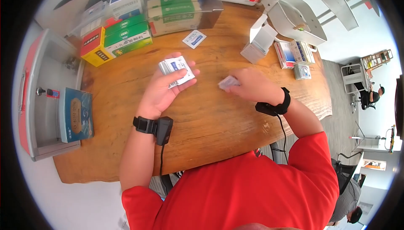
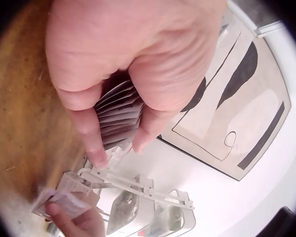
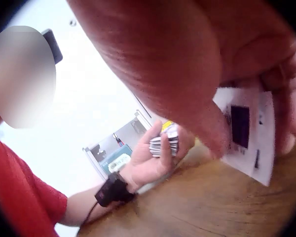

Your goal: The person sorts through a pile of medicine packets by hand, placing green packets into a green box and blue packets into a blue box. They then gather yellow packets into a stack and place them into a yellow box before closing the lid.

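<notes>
The left hand grips a stack of small white-and-blue packets, its thumb lying across the top one; in the left wrist view the stack's layered edges show between thumb and fingers. To its right, above the wooden table, the right hand pinches a white packet. The right wrist view shows that packet close up, with a dark square printed on it. Whether it is one packet or more, I cannot tell. A single packet lies flat on the table beyond the left hand.
Green and yellow boxes and a clear organizer stand at the back left. An open white box, small cartons and a white bin are at the right. A grey case with a blue box sits far left.
</notes>
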The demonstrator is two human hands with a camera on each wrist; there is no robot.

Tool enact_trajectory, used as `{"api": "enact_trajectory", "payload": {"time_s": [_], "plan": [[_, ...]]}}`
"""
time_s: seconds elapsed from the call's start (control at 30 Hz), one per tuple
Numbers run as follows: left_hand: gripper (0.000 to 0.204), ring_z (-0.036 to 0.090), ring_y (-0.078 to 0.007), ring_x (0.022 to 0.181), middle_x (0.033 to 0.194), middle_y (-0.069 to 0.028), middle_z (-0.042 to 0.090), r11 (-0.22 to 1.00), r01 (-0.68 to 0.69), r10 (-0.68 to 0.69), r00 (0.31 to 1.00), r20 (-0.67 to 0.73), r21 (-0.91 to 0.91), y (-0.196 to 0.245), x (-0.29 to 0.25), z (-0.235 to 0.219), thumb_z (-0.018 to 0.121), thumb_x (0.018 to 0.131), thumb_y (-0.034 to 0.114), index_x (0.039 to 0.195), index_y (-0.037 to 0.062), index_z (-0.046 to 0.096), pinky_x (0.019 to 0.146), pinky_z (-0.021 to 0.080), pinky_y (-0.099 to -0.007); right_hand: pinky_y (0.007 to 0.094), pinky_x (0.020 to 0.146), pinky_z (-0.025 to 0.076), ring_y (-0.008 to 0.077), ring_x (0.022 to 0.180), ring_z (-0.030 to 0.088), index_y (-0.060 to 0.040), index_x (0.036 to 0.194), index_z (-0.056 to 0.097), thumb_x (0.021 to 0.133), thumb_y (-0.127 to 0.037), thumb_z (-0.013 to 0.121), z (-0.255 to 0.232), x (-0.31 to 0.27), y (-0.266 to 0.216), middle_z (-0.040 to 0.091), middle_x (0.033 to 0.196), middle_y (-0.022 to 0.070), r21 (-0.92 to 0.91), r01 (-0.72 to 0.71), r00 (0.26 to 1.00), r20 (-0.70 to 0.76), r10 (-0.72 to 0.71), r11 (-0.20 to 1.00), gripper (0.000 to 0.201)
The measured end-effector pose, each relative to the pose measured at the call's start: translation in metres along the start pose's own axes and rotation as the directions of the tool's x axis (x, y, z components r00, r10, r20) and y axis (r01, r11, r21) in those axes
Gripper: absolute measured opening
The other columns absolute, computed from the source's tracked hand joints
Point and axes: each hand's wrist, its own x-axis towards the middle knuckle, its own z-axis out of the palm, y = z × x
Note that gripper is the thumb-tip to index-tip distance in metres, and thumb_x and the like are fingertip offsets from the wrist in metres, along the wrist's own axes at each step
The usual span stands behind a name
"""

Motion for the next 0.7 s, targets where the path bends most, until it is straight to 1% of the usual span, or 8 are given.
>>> {"api": "enact_trajectory", "payload": {"time_s": [0.13, 0.2, 0.23, 0.43, 0.53, 0.6, 0.63, 0.7], "plan": [[0.057, 0.068, -0.0384, 0.131, 0.145, -0.0206, 0.064, 0.994, 0.029, -0.028, 1.000, -0.008, 0.108, -0.004, 0.001, 0.006, 0.074, 0.100, 0.005, 0.151, 0.0134, 0.050, 0.106, 0.062, -0.0464, 0.0541, 0.081, 0.058, 0.0482, 0.091, 0.073, 0.0007, 0.106, 0.069, 0.087, -0.018, 0.079, -0.003, 0.019, -0.025, 0.075, 0.095, 0.0273, 0.234, 0.007, 0.986, -0.166, 0.033, 0.972, 0.028], [0.058, 0.069, -0.0352, 0.129, 0.145, -0.0192, 0.063, 0.993, 0.034, -0.034, 0.999, 0.001, 0.115, -0.005, 0.000, 0.010, 0.075, 0.100, 0.005, 0.151, 0.0130, 0.049, 0.105, 0.062, -0.0460, 0.0557, 0.079, 0.058, 0.0508, 0.089, 0.072, 0.0005, 0.114, 0.066, 0.087, -0.011, 0.075, 0.006, 0.036, -0.041, 0.074, 0.094, 0.0293, 0.248, 0.237, 0.888, -0.448, -0.106, 0.939, 0.030], [0.060, 0.069, -0.0320, 0.126, 0.145, -0.0178, 0.061, 0.993, 0.037, -0.038, 0.999, 0.008, 0.112, -0.006, -0.001, 0.011, 0.076, 0.099, 0.006, 0.151, 0.0125, 0.047, 0.104, 0.062, -0.0456, 0.0557, 0.079, 0.058, 0.0508, 0.089, 0.072, 0.0005, 0.114, 0.066, 0.087, -0.011, 0.075, 0.010, 0.046, -0.048, 0.074, 0.094, 0.0293, 0.252, 0.242, 0.883, -0.459, -0.104, 0.937, 0.030], [0.057, 0.071, -0.0212, 0.118, 0.139, -0.0098, 0.065, 0.986, 0.009, 0.005, 0.996, -0.083, 0.164, -0.007, 0.000, 0.009, 0.078, 0.100, 0.011, 0.150, 0.0119, 0.050, 0.102, 0.060, -0.0418, 0.0514, 0.084, 0.060, 0.0507, 0.095, 0.073, 0.0010, 0.129, 0.062, 0.086, -0.012, 0.077, 0.033, 0.072, -0.078, 0.077, 0.101, 0.0277, 0.294, 0.297, 0.926, -0.319, -0.200, 0.909, 0.047], [0.048, 0.072, -0.0235, 0.115, 0.133, -0.0107, 0.068, 0.983, -0.048, 0.056, 0.997, -0.044, 0.175, -0.004, 0.004, -0.007, 0.072, 0.104, 0.016, 0.148, 0.0098, 0.053, 0.097, 0.063, -0.0439, 0.0471, 0.088, 0.061, 0.0455, 0.098, 0.075, 0.0023, 0.134, 0.065, 0.086, -0.014, 0.079, 0.012, 0.075, -0.075, 0.078, 0.107, 0.0260, 0.538, 0.426, 0.904, -0.218, -0.368, 0.727, 0.053], [0.046, 0.072, -0.0270, 0.116, 0.131, -0.0129, 0.070, 0.996, -0.032, 0.035, 0.999, -0.030, 0.078, 0.002, 0.002, -0.006, 0.067, 0.106, 0.020, 0.149, 0.0102, 0.054, 0.094, 0.065, -0.0450, 0.0443, 0.090, 0.060, 0.0388, 0.098, 0.075, 0.0026, 0.131, 0.071, 0.087, -0.017, 0.080, -0.010, 0.087, -0.064, 0.078, 0.108, 0.0228, 0.720, 0.182, 0.976, -0.050, -0.211, 0.670, 0.048], [0.045, 0.072, -0.0304, 0.118, 0.129, -0.0151, 0.071, 1.000, -0.008, 0.008, 1.000, -0.008, -0.014, 0.004, 0.002, -0.005, 0.063, 0.108, 0.025, 0.150, 0.0105, 0.055, 0.091, 0.066, -0.0460, 0.0443, 0.090, 0.060, 0.0388, 0.098, 0.075, 0.0026, 0.131, 0.071, 0.087, -0.017, 0.080, -0.012, 0.097, -0.055, 0.078, 0.108, 0.0228, 0.717, 0.182, 0.976, -0.049, -0.212, 0.672, 0.048], [0.044, 0.073, -0.0329, 0.117, 0.132, -0.0179, 0.070, 0.998, -0.004, 0.002, 1.000, -0.023, -0.070, 0.005, 0.003, -0.009, 0.061, 0.108, 0.025, 0.149, 0.0101, 0.056, 0.089, 0.067, -0.0473, 0.0442, 0.086, 0.059, 0.0344, 0.095, 0.075, 0.0011, 0.122, 0.076, 0.091, -0.013, 0.076, -0.004, 0.115, -0.030, 0.077, 0.106, 0.0192, 0.229, 0.300, 0.891, -0.414, -0.186, 0.926, 0.034]]}}
